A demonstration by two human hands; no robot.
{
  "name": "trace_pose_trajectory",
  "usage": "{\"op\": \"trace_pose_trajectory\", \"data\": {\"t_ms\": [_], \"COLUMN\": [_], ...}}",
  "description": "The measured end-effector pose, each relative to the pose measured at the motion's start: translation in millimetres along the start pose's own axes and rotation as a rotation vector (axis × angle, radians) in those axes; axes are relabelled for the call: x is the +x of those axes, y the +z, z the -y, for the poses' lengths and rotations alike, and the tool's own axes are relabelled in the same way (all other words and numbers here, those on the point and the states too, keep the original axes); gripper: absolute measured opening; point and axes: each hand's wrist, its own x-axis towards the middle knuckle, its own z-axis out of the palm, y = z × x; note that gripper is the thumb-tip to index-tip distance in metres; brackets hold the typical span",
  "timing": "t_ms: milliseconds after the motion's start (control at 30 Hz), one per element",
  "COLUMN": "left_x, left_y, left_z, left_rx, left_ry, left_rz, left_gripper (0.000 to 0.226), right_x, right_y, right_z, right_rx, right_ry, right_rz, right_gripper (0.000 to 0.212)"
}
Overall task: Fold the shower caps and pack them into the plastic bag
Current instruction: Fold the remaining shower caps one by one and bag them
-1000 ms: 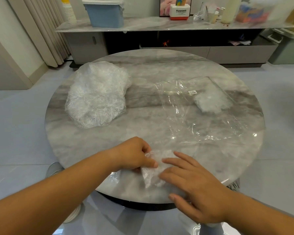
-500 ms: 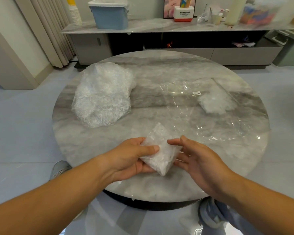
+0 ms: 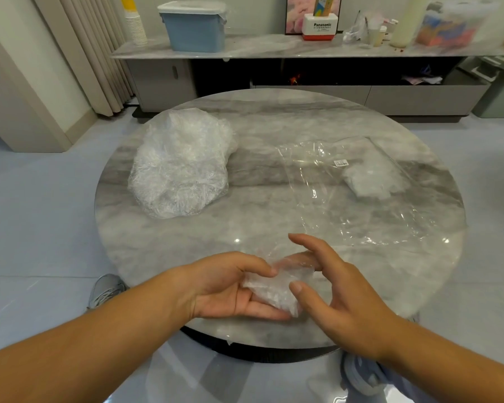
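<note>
Clear plastic bag [image 3: 346,205] lies flat, packed caps [image 3: 371,181] inside its far end. Crumpled cap pile [image 3: 181,173] left of bag; one folded cap [image 3: 277,289] nearer than bag.

Round marble table [image 3: 274,126] on pale tiled floor [image 3: 41,216]. Low marble-topped sideboard [image 3: 419,100] behind, beige curtains [image 3: 93,53] left.
</note>
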Motion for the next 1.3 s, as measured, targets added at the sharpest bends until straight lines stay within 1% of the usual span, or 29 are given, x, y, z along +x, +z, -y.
{"op": "trace_pose_trajectory", "data": {"t_ms": [67, 167, 200, 233, 267, 300, 367, 400, 467, 500, 567, 633, 700, 733, 800, 900, 967, 1100, 1200, 1233, 1300], "left_x": [-3, 0, 1, 2, 3, 4, 5, 6, 9, 10, 12, 12, 13, 14, 19, 28, 38, 57, 71, 76, 86], "left_y": [1, -1, -1, 0, 2, 4, 7, 6, 3, 2, 1, 4, 11, 16, 26, 41, 51, 66, 73, 75, 76], "left_z": [-1, -3, -4, -4, -4, -3, -1, 1, 2, 2, -1, -3, -5, -7, -13, -23, -28, -32, -36, -37, -38], "left_rx": [-0.014, -0.089, -0.105, -0.099, -0.076, -0.039, 0.03, 0.05, 0.052, 0.027, -0.032, -0.04, -0.018, -0.003, 0.039, 0.094, 0.158, 0.23, 0.274, 0.354, 0.639], "left_ry": [0.042, 0.107, 0.108, 0.106, 0.109, 0.119, 0.154, 0.17, 0.201, 0.221, 0.273, 0.329, 0.378, 0.397, 0.431, 0.479, 0.516, 0.563, 0.59, 0.61, 0.662], "left_rz": [0.051, 0.096, 0.094, 0.081, 0.048, -0.004, -0.114, -0.16, -0.23, -0.257, -0.31, -0.336, -0.335, -0.328, -0.316, -0.294, -0.282, -0.299, -0.344, -0.383, -0.492], "left_gripper": [0.047, 0.085, 0.091, 0.092, 0.087, 0.077, 0.049, 0.04, 0.032, 0.033, 0.031, 0.029, 0.032, 0.033, 0.035, 0.036, 0.037, 0.038, 0.036, 0.035, 0.031], "right_x": [-1, -2, -3, -4, -5, -6, -8, -7, -8, -8, -7, -1, 8, 11, 16, 19, 20, 24, 29, 30, 31], "right_y": [-1, 0, 0, 0, 0, 0, -2, -3, -4, -4, -5, -8, -11, -14, -22, -39, -52, -71, -91, -101, -122], "right_z": [-2, -6, -9, -11, -13, -14, -14, -13, -11, -9, -1, 5, 9, 11, 12, 11, 8, -1, -13, -18, -27], "right_rx": [-0.084, -0.251, -0.292, -0.335, -0.382, -0.428, -0.477, -0.474, -0.408, -0.329, -0.087, 0.192, 0.42, 0.481, 0.497, 0.465, 0.444, 0.436, 0.435, 0.42, 0.392], "right_ry": [-0.053, -0.276, -0.325, -0.35, -0.356, -0.348, -0.329, -0.333, -0.33, -0.284, -0.071, 0.17, 0.323, 0.372, 0.427, 0.445, 0.462, 0.519, 0.513, 0.503, 0.498], "right_rz": [-0.005, 0.011, 0.019, 0.036, 0.063, 0.095, 0.147, 0.16, 0.149, 0.121, 0.033, -0.035, -0.051, -0.052, -0.094, -0.187, -0.201, -0.19, -0.306, -0.374, -0.501], "right_gripper": [0.045, 0.031, 0.03, 0.031, 0.033, 0.035, 0.04, 0.04, 0.043, 0.046, 0.048, 0.038, 0.025, 0.022, 0.027, 0.033, 0.039, 0.041, 0.043, 0.045, 0.052]}}
